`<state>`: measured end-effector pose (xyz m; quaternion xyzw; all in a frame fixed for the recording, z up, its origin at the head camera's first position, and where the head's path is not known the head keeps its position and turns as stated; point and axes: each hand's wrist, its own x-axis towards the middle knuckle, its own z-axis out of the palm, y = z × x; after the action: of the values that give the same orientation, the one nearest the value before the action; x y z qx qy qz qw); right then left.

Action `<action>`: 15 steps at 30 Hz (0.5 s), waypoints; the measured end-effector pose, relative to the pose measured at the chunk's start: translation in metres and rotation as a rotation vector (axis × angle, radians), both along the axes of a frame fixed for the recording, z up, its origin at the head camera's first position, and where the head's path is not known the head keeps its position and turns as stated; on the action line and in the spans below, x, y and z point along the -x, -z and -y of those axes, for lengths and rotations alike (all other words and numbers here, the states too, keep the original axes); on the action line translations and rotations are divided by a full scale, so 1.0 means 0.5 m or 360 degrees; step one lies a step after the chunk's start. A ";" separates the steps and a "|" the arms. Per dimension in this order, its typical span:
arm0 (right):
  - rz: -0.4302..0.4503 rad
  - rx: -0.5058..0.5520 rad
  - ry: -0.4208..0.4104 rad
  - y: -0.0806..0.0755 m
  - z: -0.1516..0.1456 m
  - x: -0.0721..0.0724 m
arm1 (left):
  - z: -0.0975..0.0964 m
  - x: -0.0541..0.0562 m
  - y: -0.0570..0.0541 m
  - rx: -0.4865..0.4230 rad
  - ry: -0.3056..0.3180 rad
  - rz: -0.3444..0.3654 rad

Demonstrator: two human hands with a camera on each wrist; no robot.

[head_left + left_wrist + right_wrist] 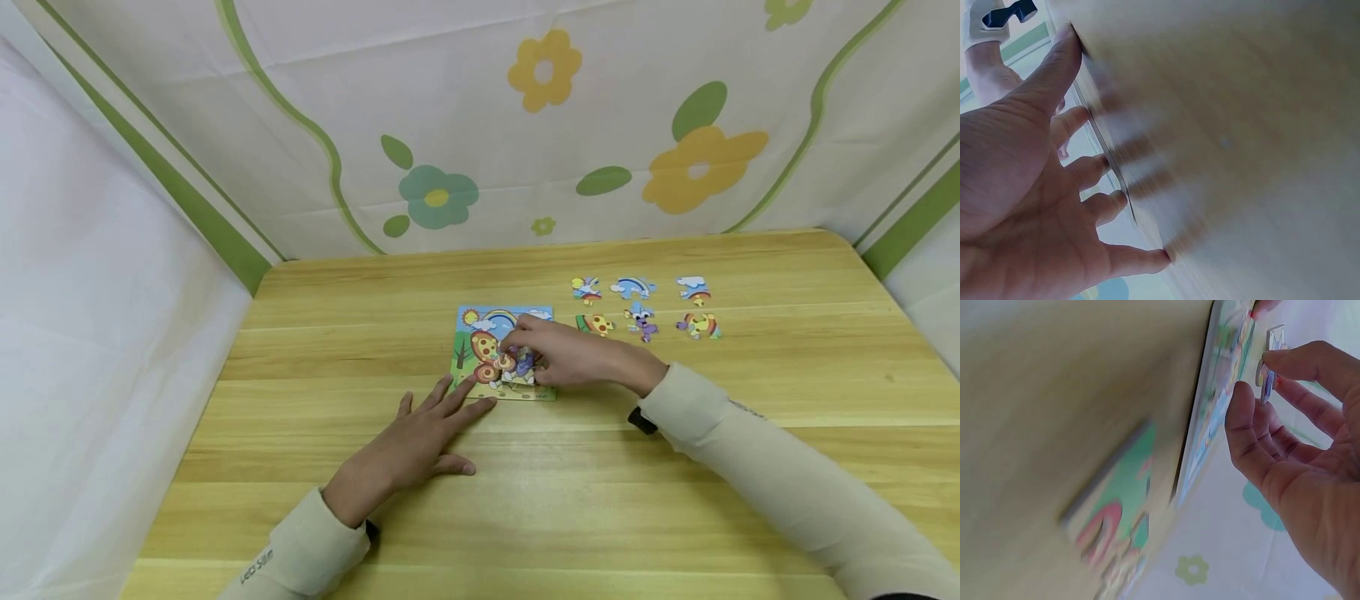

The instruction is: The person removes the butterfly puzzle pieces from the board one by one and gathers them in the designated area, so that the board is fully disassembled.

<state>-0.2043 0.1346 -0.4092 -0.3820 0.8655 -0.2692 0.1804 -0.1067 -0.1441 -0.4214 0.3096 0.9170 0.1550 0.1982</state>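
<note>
A square picture puzzle board (487, 343) lies on the table, printed with a butterfly, a tree, a sun and a rainbow. My right hand (573, 352) is over its right half and pinches a jigsaw puzzle piece (1268, 381) between thumb and fingers. In the right wrist view that piece is tilted up on edge, above the board's face. My left hand (412, 450) is spread, fingers nearly straight, with its fingertips along the board's near left edge. Seen from the left wrist, the fingertips (1100, 164) touch that thin edge and the tabletop.
Right of the board, several loose puzzle pieces lie in two rows, among them a rainbow piece (633, 288), a purple piece (642, 322) and a cloud piece (694, 287). Behind the wooden table (337, 333) hangs a white flowered curtain (487, 125); another sheet is at left.
</note>
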 end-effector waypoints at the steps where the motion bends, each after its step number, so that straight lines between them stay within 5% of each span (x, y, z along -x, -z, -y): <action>1: -0.0003 -0.0005 0.0008 -0.003 -0.008 0.000 | -0.001 0.000 0.000 0.0000 -0.0001 0.0001; 15: -0.0083 -0.0059 0.0206 -0.002 -0.153 -0.006 | 0.003 -0.001 0.001 -0.0004 -0.0007 0.0019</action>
<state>-0.2014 0.2112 -0.4079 -0.3286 0.8976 -0.2542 0.1470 -0.1064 -0.1454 -0.4218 0.3069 0.9162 0.1585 0.2030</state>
